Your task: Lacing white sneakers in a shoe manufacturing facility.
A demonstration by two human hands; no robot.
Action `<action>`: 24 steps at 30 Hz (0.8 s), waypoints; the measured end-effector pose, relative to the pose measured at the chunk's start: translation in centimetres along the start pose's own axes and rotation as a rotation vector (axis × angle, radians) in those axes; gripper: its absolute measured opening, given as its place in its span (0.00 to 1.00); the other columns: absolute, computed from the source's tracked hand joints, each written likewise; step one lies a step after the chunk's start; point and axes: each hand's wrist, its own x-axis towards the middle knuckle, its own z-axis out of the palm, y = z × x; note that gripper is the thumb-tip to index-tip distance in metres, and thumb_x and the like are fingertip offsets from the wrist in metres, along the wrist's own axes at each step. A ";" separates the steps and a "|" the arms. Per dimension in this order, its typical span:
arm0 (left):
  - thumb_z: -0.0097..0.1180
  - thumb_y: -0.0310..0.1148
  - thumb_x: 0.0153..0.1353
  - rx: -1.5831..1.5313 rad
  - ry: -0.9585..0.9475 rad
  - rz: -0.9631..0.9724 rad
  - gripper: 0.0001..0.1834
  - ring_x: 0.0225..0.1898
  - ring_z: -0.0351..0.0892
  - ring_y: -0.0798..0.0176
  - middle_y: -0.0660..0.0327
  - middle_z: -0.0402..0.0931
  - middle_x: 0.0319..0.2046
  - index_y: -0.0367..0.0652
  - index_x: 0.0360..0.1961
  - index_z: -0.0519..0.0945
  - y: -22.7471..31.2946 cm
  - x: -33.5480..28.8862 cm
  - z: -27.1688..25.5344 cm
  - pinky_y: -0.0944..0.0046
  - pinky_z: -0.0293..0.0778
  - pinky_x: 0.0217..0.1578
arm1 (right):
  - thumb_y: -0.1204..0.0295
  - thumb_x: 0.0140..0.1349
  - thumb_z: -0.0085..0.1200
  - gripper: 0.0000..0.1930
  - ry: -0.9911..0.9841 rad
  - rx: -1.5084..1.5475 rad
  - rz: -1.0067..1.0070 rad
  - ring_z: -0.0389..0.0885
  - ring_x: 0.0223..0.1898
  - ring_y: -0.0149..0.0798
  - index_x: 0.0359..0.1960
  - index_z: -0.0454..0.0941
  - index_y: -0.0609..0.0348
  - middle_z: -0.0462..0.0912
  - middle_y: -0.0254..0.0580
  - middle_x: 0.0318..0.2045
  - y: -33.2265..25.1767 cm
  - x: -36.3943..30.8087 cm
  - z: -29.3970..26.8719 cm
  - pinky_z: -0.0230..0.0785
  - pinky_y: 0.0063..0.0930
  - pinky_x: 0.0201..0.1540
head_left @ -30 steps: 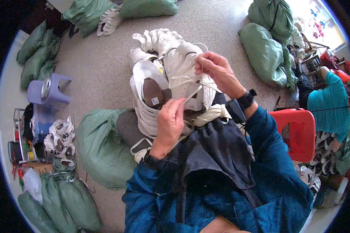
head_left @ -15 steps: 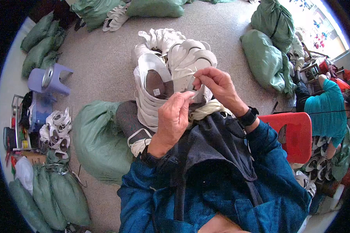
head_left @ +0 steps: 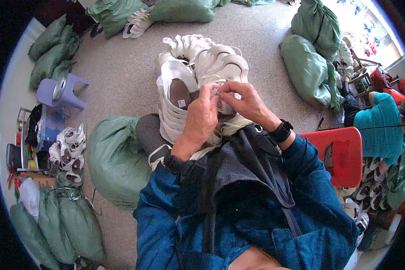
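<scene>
In front of my lap stand nested stacks of white shoe uppers (head_left: 173, 121) with brown insides, one showing a small white label. At the right-hand stack (head_left: 227, 65) my two hands meet, fingertips nearly touching. Both my left hand (head_left: 199, 116) and my right hand (head_left: 247, 105) are closed in a pinch on a thin white shoelace (head_left: 214, 92); only a small pale bit shows between the fingers. Below my right hand, a bundle of cream laces (head_left: 235, 124) lies at the top of my dark apron (head_left: 247, 166). The fingers hide part of the upper under them.
Green sacks (head_left: 117, 159) stand beside my left leg and around the room. To the left are a purple stool (head_left: 63, 92) and more uppers (head_left: 69, 150). A red chair (head_left: 346, 155) is close on my right, beyond it a person in a teal top (head_left: 380, 126).
My hands have come together; the left moved up to meet the right, which shifted slightly left and down. The view has shifted slightly.
</scene>
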 end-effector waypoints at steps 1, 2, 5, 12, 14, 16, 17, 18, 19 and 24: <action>0.46 0.27 0.72 0.004 -0.014 -0.026 0.10 0.32 0.83 0.42 0.47 0.80 0.27 0.40 0.52 0.69 0.0 0.2 0.0 0.50 0.75 0.32 | 0.73 0.67 0.57 0.07 0.002 0.003 0.006 0.79 0.39 0.25 0.39 0.82 0.64 0.85 0.36 0.34 -0.1 -0.1 -0.1 0.73 0.26 0.43; 0.46 0.27 0.72 0.004 -0.019 -0.030 0.10 0.32 0.83 0.42 0.47 0.80 0.27 0.40 0.52 0.69 -0.4 0.3 0.0 0.50 0.75 0.32 | 0.73 0.66 0.57 0.07 -0.001 -0.034 0.002 0.80 0.38 0.28 0.39 0.82 0.64 0.85 0.38 0.33 -0.2 -0.2 -0.1 0.73 0.28 0.43; 0.45 0.29 0.73 0.108 -0.019 0.013 0.06 0.24 0.81 0.61 0.56 0.80 0.25 0.40 0.48 0.70 -1.3 0.2 -0.2 0.61 0.75 0.26 | 0.74 0.64 0.57 0.07 -0.007 -0.140 -0.064 0.81 0.37 0.36 0.39 0.81 0.64 0.83 0.43 0.32 -0.5 -0.3 0.1 0.72 0.32 0.42; 0.47 0.27 0.72 0.151 -0.015 0.098 0.05 0.28 0.82 0.61 0.53 0.78 0.26 0.39 0.45 0.71 -0.5 0.8 -0.3 0.58 0.74 0.29 | 0.73 0.60 0.56 0.06 0.076 -0.194 -0.232 0.80 0.35 0.56 0.36 0.79 0.62 0.82 0.51 0.31 -0.2 -0.8 0.7 0.73 0.44 0.39; 0.47 0.27 0.72 0.168 0.000 0.160 0.04 0.28 0.80 0.62 0.53 0.77 0.25 0.39 0.45 0.71 -0.3 0.9 -0.6 0.58 0.74 0.30 | 0.73 0.61 0.55 0.06 0.075 -0.207 -0.237 0.80 0.36 0.56 0.37 0.79 0.62 0.82 0.51 0.31 0.3 -0.8 0.7 0.73 0.43 0.39; 0.46 0.27 0.71 0.047 -0.114 0.034 0.06 0.34 0.81 0.39 0.45 0.79 0.29 0.39 0.47 0.70 0.2 1.3 -0.7 0.48 0.74 0.33 | 0.73 0.62 0.55 0.06 0.084 -0.232 -0.240 0.80 0.36 0.57 0.37 0.79 0.63 0.82 0.51 0.32 0.6 -0.8 0.2 0.73 0.43 0.40; 0.46 0.27 0.71 0.045 -0.116 0.044 0.06 0.34 0.81 0.39 0.45 0.79 0.29 0.39 0.47 0.70 0.0 1.4 -0.6 0.48 0.74 0.33 | 0.73 0.63 0.55 0.07 0.090 -0.186 -0.183 0.82 0.37 0.53 0.38 0.79 0.63 0.83 0.50 0.31 0.8 -1.0 0.0 0.74 0.40 0.40; 0.46 0.26 0.70 -0.101 -0.059 -0.035 0.07 0.33 0.82 0.41 0.48 0.80 0.29 0.40 0.48 0.71 -0.4 1.5 -0.4 0.50 0.74 0.32 | 0.73 0.64 0.54 0.07 0.098 -0.145 -0.128 0.83 0.37 0.50 0.39 0.79 0.63 0.83 0.49 0.31 0.7 -1.1 -0.4 0.74 0.38 0.41; 0.46 0.26 0.70 -0.242 -0.001 -0.118 0.09 0.33 0.83 0.44 0.50 0.81 0.29 0.40 0.49 0.71 -1.0 1.5 -0.4 0.53 0.75 0.31 | 0.73 0.64 0.54 0.07 0.104 -0.152 -0.135 0.83 0.37 0.50 0.39 0.79 0.63 0.83 0.49 0.31 0.7 -1.0 -0.6 0.74 0.38 0.41; 0.68 0.49 0.51 0.481 0.040 0.074 0.49 0.70 0.54 0.40 0.40 0.56 0.68 0.28 0.65 0.62 -6.9 0.8 3.8 0.42 0.50 0.69 | 0.73 0.69 0.52 0.06 0.081 0.067 -0.001 0.81 0.38 0.28 0.40 0.78 0.63 0.84 0.36 0.32 1.0 -0.4 -1.1 0.73 0.28 0.46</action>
